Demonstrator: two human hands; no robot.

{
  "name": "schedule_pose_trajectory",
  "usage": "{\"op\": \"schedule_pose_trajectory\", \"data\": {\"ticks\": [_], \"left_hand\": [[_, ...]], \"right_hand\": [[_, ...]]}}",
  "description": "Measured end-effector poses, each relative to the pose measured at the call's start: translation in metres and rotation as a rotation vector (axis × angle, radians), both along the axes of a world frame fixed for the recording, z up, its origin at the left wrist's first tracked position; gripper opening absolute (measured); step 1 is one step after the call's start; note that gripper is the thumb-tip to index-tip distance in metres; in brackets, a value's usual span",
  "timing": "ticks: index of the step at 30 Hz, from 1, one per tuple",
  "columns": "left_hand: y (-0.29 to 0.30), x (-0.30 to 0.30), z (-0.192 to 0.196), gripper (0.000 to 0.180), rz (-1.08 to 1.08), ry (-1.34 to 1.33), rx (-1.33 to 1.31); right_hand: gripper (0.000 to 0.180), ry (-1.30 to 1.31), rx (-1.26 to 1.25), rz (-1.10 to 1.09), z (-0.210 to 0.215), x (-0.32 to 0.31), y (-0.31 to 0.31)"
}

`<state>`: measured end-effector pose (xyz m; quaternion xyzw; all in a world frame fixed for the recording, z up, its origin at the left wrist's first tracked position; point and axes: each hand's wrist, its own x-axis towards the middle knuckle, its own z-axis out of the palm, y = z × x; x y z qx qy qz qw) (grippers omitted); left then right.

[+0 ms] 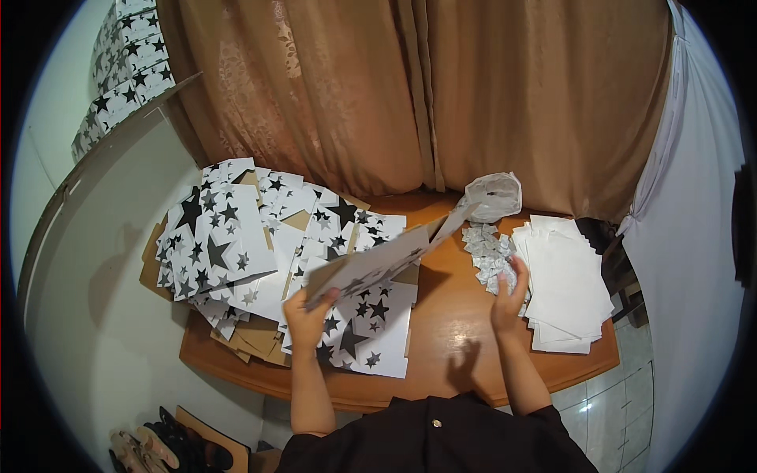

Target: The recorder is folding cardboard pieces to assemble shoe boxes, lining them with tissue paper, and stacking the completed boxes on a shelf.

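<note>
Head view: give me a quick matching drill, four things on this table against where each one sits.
Things:
1. star-printed sheet
2. small silver packets
3. plain white sheets
4. crumpled clear bag

Places:
A. stacked at the table's right end
B. at the back edge, near the curtain
C. lifted off the table in the left hand
D. heaped by the right hand, between it and the bag

Pairs: 1-C, 2-D, 3-A, 4-B
</note>
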<state>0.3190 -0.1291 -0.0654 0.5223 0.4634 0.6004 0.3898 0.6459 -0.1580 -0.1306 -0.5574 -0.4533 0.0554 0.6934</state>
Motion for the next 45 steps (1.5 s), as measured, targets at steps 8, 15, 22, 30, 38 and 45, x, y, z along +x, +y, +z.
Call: {"op": "schedule_pose_trajectory", "data": {"ticks": [8,15,22,30,38,45], "left_hand": [[-0.034,-0.045,-0.003,0.039,-0.065,-0.215,0.230],[-0.041,-0.052,-0.019,0.039,-0.111,-0.288,0.088],[-0.029,-0.008,-0.025,0.069,-0.277,0.158,0.030],[-0.012,-0.003,-0.022,0.083,-0.454,-0.286,0.072],[0.005,0.008,-0.060,0.071,-0.279,-0.152,0.365],[-0.007,0.012,-0.115,0.054,-0.317,-0.426,0.300]], "right_hand": [[0.050,0.595,0.040,0.409,-0.017,0.066,0.058],[0.053,0.570,-0.054,0.358,-0.001,0.039,0.025],[0.041,0.476,-0.154,0.577,0.000,-0.012,-0.006],[0.057,0.572,0.204,0.679,-0.020,-0.016,-0.026],[0.059,-0.098,-0.051,0.081,-0.032,0.038,-0.015],[0.105,0.336,-0.160,0.571,0.015,0.010,-0.061]]}}
